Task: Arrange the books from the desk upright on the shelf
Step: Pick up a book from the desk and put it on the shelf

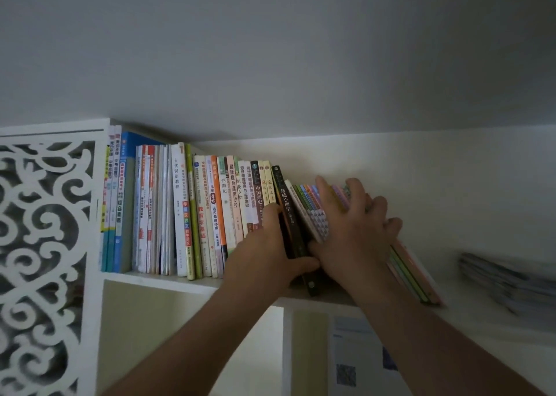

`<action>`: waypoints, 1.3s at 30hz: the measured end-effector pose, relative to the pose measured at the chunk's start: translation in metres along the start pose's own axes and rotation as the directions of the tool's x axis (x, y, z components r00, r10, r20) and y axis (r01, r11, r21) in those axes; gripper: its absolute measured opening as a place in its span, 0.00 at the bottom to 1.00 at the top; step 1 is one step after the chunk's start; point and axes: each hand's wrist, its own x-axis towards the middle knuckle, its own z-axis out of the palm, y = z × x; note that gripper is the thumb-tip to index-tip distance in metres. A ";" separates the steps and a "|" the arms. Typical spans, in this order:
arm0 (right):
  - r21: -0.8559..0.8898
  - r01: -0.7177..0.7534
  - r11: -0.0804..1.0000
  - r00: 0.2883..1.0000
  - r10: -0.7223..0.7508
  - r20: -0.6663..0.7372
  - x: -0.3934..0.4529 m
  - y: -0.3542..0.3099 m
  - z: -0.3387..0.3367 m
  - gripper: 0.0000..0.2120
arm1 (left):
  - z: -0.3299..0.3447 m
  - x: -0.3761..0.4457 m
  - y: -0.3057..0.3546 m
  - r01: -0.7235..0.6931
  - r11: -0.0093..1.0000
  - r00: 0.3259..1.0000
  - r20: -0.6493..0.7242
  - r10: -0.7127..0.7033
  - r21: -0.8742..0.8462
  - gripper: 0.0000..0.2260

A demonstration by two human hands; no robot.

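A long row of upright books [180, 212] fills the left part of the white shelf [168, 280]. At the row's right end a dark book [285, 206] leans to the right. My left hand [267, 251] grips it, fingers behind the spine and thumb across its lower edge. To its right a bundle of thin pastel books [313, 215] slants right. My right hand [355, 230] lies over that bundle with spread fingers, pressing it. The lower ends of the thin books [415, 278] stick out past my right wrist.
A carved white panel [45, 245] closes the shelf's left side. A flat, blurred stack of booklets [508, 281] lies at the shelf's right end. Below the shelf are open compartments, one showing a paper sheet [358, 353]. The white ceiling hangs close above.
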 end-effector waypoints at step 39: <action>0.215 -0.234 0.948 0.888 0.118 0.445 -0.025 0.081 -0.014 0.44 | 0.047 0.009 -0.025 -0.178 0.959 0.936 -0.263 0.235 0.222 0.22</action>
